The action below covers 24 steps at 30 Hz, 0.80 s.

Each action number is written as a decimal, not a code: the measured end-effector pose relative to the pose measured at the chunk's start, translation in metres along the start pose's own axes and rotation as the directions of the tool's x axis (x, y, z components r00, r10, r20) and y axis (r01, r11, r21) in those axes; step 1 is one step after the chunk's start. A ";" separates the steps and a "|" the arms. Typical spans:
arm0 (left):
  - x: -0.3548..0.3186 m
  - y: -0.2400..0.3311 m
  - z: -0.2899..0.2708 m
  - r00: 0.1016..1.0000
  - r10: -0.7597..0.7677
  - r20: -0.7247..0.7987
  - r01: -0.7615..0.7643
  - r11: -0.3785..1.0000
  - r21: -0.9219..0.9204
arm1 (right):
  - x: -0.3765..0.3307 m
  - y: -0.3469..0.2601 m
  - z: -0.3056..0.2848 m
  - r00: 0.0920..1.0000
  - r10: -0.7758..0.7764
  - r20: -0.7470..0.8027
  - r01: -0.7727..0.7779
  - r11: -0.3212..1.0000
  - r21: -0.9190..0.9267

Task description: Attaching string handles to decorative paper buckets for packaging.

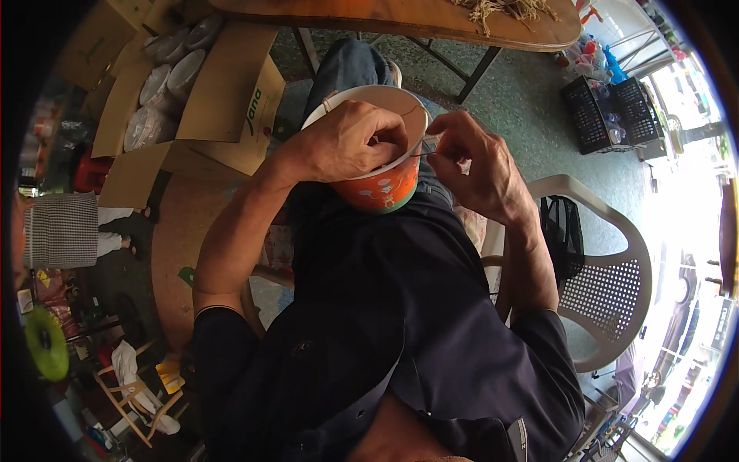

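Note:
An orange paper bucket (376, 190) with a white rim and a green band at its base rests between my thighs, its mouth facing up. A small tan cord loop (329, 101) shows at the left of the rim. Over the near rim reaches my left hand (356, 138), its fingers curled into the bucket; what they hold, if anything, is hidden. Just outside the right rim, my right hand (479, 168) has thumb and finger pinched on a thin dark wire-like strand (423, 155) that runs to the bucket's wall.
A wooden table (416, 25) stands ahead, with a bundle of tan cords (504, 11) on it. At left is an open cardboard box (223, 85) of stacked white tubs (185, 73). A plastic chair (604, 296) stands at right; black crates (612, 115) lie beyond it.

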<state>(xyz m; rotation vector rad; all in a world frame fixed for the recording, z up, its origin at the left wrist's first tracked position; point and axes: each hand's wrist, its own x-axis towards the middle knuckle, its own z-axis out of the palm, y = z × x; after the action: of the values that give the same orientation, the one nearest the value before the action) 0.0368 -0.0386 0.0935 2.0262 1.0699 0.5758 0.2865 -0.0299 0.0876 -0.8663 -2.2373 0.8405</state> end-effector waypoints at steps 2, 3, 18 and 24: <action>0.000 -0.002 0.000 1.000 -0.003 -0.002 0.003 1.000 0.016 | 0.000 -0.001 -0.005 0.999 0.001 0.042 -0.001 1.000 -0.015; -0.001 -0.003 0.000 1.000 -0.005 -0.004 0.006 0.999 0.032 | 0.001 -0.003 -0.006 0.996 0.003 0.084 -0.001 1.000 -0.031; -0.008 0.025 -0.004 0.996 0.014 -0.090 -0.025 0.991 -0.128 | 0.006 -0.012 -0.001 0.938 0.320 0.135 -0.331 0.941 0.067; -0.004 0.012 0.003 0.986 -0.077 -0.151 -0.004 0.881 -0.473 | 0.005 0.002 0.008 0.951 0.305 0.056 -0.299 0.853 0.427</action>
<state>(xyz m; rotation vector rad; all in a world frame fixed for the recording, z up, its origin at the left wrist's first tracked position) 0.0425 -0.0471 0.1009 1.5471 0.9467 0.9036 0.2781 -0.0278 0.0824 -1.0087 -1.8107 1.4080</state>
